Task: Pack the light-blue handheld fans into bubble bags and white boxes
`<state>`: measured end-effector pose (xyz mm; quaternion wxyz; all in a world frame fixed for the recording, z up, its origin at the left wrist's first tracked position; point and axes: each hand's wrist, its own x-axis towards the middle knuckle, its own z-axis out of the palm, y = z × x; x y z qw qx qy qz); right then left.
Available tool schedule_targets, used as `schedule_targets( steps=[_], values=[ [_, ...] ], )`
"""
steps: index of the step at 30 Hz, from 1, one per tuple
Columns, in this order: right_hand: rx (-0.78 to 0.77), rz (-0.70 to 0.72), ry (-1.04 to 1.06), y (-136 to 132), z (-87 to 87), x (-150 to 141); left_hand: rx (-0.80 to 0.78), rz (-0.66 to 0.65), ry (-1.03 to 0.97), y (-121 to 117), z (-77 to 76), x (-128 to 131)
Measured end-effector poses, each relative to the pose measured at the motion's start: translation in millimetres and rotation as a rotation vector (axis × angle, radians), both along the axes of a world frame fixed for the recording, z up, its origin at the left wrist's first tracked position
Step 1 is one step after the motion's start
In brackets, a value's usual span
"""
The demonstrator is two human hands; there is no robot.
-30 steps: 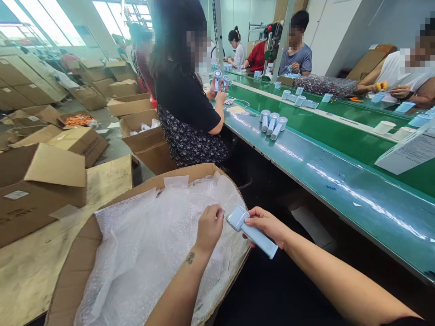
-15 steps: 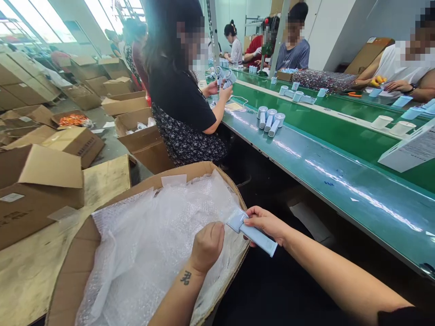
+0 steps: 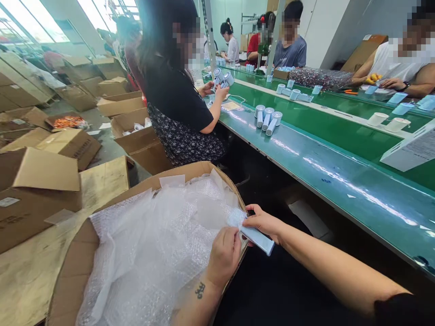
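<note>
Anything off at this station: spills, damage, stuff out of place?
No visible spill, or damage to the light-blue device in the right hand. One oddity: a small white scrap lies loose on the green bench, away from the grouped devices.

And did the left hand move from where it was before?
Yes. Against the cardboard box's rim, the left hand has moved right and nearer the wearer, up to the light-blue device's handle.

Green bench (image 3: 340,199), 3 blue devices (image 3: 267,118)
</note>
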<state>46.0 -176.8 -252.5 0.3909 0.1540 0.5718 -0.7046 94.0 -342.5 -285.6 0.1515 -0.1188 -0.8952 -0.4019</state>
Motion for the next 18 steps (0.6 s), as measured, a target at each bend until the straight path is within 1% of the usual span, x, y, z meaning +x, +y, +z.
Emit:
schedule_targets(
  steps=[1,3,4,5,7,8,9,10,12,15,17,18],
  values=[
    [0.003,0.051,0.011,0,1.7,-2,0.001,-0.001,-0.022,0,3.1,-2],
    [0.024,0.142,0.024,0,3.7,-7,-0.030,0.102,-0.025,4,8.9,-5],
    [0.040,0.163,0.020,0,3.7,-10,-0.071,0.133,-0.002,7,10.9,-6],
    [0.059,0.165,0.011,-1,3.0,-13,-0.121,0.118,0.034,10,11.9,-7],
    [0.082,0.118,-0.009,1,0.2,-18,-0.209,-0.005,0.123,16,10.3,-4],
    [0.083,0.077,-0.021,2,-1.3,-20,-0.227,-0.068,0.155,17,7.7,-2],
    [0.081,0.028,-0.038,2,-2.2,-21,-0.229,-0.101,0.175,16,4.2,0],
    [0.071,-0.028,-0.060,2,-2.2,-21,-0.218,-0.088,0.182,14,-0.1,0],
    [0.015,-0.127,-0.133,-3,1.3,-19,-0.165,0.041,0.147,8,-9.2,-2],
    [-0.062,-0.200,-0.222,-17,12.9,-18,0.011,0.291,-0.042,0,-17.4,-7],
    [-0.034,-0.202,-0.217,-27,19.9,-20,0.139,0.376,-0.191,1,-16.1,-6],
    [0.003,-0.192,-0.199,-31,21.8,-22,0.181,0.380,-0.248,3,-13.7,-4]
  ],
)
